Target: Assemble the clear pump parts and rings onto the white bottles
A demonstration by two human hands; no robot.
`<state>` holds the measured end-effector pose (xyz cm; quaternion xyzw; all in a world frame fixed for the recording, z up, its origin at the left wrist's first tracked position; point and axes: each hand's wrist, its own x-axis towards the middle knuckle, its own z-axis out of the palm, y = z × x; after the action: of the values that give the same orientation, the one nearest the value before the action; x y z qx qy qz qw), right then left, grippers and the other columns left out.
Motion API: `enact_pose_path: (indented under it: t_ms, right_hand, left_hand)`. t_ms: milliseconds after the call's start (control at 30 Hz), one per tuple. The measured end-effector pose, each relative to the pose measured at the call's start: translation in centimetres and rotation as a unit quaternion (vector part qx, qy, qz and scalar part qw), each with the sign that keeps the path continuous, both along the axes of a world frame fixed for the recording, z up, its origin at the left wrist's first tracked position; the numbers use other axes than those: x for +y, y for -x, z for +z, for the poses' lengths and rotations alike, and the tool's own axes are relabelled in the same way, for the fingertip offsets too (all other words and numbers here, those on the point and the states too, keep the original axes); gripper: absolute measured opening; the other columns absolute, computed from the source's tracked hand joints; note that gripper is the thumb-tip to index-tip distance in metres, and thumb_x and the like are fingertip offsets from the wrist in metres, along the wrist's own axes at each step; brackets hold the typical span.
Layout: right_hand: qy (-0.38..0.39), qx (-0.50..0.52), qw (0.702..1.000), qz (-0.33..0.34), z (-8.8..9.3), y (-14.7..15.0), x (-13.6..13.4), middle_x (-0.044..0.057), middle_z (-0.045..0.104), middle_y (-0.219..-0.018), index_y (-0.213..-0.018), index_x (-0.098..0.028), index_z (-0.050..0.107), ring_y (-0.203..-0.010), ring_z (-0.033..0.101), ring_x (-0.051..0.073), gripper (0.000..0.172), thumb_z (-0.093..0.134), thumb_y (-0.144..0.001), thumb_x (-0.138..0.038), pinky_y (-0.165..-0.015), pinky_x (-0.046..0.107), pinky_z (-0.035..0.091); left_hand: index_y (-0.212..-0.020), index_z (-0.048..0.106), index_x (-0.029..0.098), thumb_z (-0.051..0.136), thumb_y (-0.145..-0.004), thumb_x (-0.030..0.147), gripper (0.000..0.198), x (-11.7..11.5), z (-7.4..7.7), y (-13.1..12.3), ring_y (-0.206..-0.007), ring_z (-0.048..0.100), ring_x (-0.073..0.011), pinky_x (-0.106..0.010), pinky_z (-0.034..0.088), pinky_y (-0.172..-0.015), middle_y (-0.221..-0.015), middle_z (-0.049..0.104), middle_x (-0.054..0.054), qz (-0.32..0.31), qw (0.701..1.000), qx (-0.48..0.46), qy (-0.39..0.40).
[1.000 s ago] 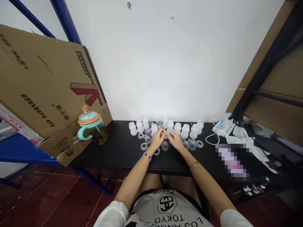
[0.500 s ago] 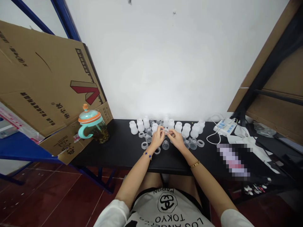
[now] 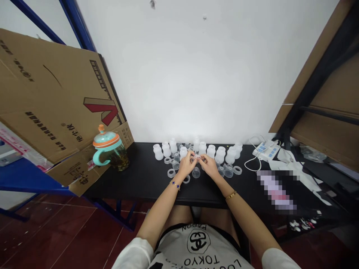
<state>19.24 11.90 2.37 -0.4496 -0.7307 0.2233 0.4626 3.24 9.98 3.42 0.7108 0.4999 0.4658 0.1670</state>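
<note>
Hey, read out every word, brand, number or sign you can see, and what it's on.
"TOKYO": white shirt, upside down to the camera.
"LO": same shirt, rest cut off.
"PARON", uncertain, partly folded: same shirt.
"®": cardboard box; its upside-down Chinese characters are too blurred to quote.
Too small: labels on the power strip.
White bottles: nothing readable.

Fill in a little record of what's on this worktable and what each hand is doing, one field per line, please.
Left hand: fingers pinching a small pale piece, too small to identify
Right hand: fingers on the same piece
Behind hands: white bottles, upright on the black table
Around hands: pale rings and clear caps
Table's left: lidded jug with turquoise handle
Table's right: white power strip with cable
</note>
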Motion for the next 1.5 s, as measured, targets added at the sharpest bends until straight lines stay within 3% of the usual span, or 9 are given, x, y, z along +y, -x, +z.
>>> enact_pose_path:
  t_ms: [367,700,1067,1500]
  right_hand:
    - [0.002,-0.019,1.000,0.010,0.08,0.30,-0.34,-0.001,0.064,-0.068,-0.083,-0.022,0.066,-0.054,0.054,0.015,0.023,0.058,-0.084,-0.044,-0.056,0.026,0.041]
    - [0.003,-0.025,1.000,-0.016,-0.29,-0.09,0.11,0.000,0.065,-0.070,-0.087,-0.022,0.068,-0.057,0.056,0.017,0.028,0.052,-0.088,-0.045,-0.055,0.026,0.039]
    - [0.007,-0.024,0.999,-0.036,-0.15,-0.04,0.19,0.002,0.070,-0.080,-0.089,-0.021,0.066,-0.058,0.056,0.017,0.022,0.055,-0.084,-0.039,-0.057,0.027,0.039]
    - [0.001,-0.026,1.000,-0.013,-0.03,0.03,-0.14,0.000,0.063,-0.059,-0.070,-0.023,0.062,-0.056,0.057,0.018,0.037,0.048,-0.091,-0.050,-0.054,0.026,0.040]
  left_hand:
    - [-0.097,0.053,0.022,0.049,-0.087,0.020,0.011,0.22,-0.06,0.12,-0.049,0.046,-0.0155,-0.026,0.030,-0.056,-0.055,0.051,0.007,0.016,1.000,0.005,-0.005]
    - [-0.107,0.054,0.023,0.053,-0.093,0.034,0.018,0.02,-0.07,-0.01,-0.054,0.056,-0.0152,-0.026,0.038,-0.059,-0.071,0.066,0.003,0.002,0.999,0.032,0.006]
    - [-0.114,0.054,0.023,0.055,-0.088,0.025,0.026,0.04,-0.23,-0.12,-0.054,0.060,-0.0142,-0.026,0.042,-0.060,-0.085,0.073,0.001,-0.015,0.999,0.043,0.013]
    - [-0.110,0.057,0.022,0.047,-0.096,0.032,0.020,0.28,-0.32,0.01,-0.058,0.058,-0.0179,-0.027,0.038,-0.060,-0.067,0.062,0.001,0.007,0.998,0.067,0.002]
